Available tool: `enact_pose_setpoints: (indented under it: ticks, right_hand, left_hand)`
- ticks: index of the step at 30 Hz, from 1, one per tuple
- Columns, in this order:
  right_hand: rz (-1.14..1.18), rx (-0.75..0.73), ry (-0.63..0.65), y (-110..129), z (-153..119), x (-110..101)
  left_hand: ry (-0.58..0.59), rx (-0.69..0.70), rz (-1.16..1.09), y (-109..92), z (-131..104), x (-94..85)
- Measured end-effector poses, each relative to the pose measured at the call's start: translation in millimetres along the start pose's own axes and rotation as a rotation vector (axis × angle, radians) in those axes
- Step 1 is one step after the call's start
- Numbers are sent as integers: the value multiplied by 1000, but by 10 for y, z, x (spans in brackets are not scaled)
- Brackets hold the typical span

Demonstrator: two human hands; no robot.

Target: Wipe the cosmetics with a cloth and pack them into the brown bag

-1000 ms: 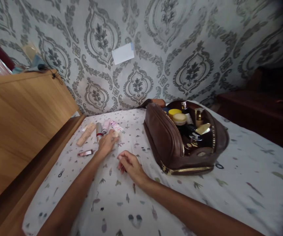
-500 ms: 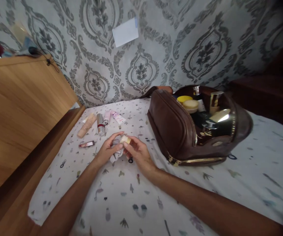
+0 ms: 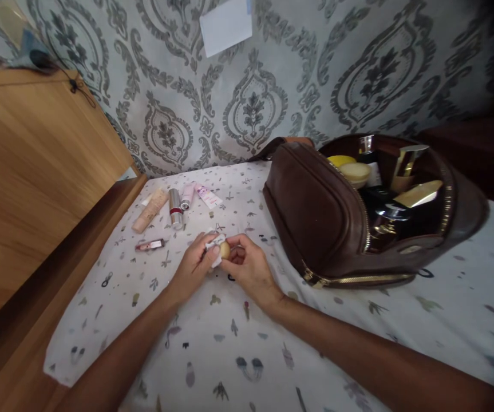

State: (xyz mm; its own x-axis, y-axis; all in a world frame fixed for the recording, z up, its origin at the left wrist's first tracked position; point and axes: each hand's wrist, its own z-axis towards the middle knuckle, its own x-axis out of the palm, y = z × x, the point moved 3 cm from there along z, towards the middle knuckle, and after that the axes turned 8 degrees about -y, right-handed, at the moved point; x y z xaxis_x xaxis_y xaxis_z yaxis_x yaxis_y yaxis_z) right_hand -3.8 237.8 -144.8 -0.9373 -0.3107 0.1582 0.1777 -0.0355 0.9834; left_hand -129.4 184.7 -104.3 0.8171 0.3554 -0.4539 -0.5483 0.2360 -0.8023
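Note:
My left hand (image 3: 195, 264) grips a crumpled white wipe (image 3: 216, 242), its thumb pressing the wipe against a small round item with a gold-coloured end (image 3: 225, 250). My right hand (image 3: 253, 272) holds that same item from the right between thumb and fingers. Both hands are together just above the patterned white sheet (image 3: 212, 337). Up and to the left of them lie a beige tube (image 3: 150, 210), a silver cylinder with a red band (image 3: 175, 209), a pink tube (image 3: 188, 195) and a white and pink tube (image 3: 208, 196). A small lip-gloss-like tube (image 3: 149, 245) lies nearer.
An open brown leather bag (image 3: 315, 200) stands at the right, holding several cosmetics, among them a round yellow-lidded jar (image 3: 355, 173). Wooden furniture (image 3: 44, 160) borders the left side. Behind is a patterned wall (image 3: 165, 86) with a white paper (image 3: 226, 27).
The view has shifted a little closer and lower. The item has turned so its round gold end shows, and the wipe is now bunched around its left side.

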Motion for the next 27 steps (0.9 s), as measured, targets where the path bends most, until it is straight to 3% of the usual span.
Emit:
enact_pose_setpoints:
  ticks: [3,8,10,13,17,19,23,27]
  right_hand:
    - [-4,-5,16,12,-14,1]
    - [69,-51,39,94,-67,16]
    - [95,-62,52,116,-94,24]
    - [105,-47,74,123,-120,36]
    - [160,-14,62,124,-100,40]
    - [207,-14,23,132,-73,24]
    - [186,-20,3,153,-32,-15]
    - [155,15,60,145,-31,-26]
  left_hand:
    - [24,-79,-59,26,15,1]
    - [-163,-490,-523,151,21,24]
    - [-145,-614,-646,152,14,68]
    - [-67,-683,-694,124,13,106]
    - [-67,-662,-691,165,2,91]
    - [-11,-584,-641,182,-14,79]
    - [146,-304,-316,104,-59,57]
    - [160,-211,-102,21,-85,65]
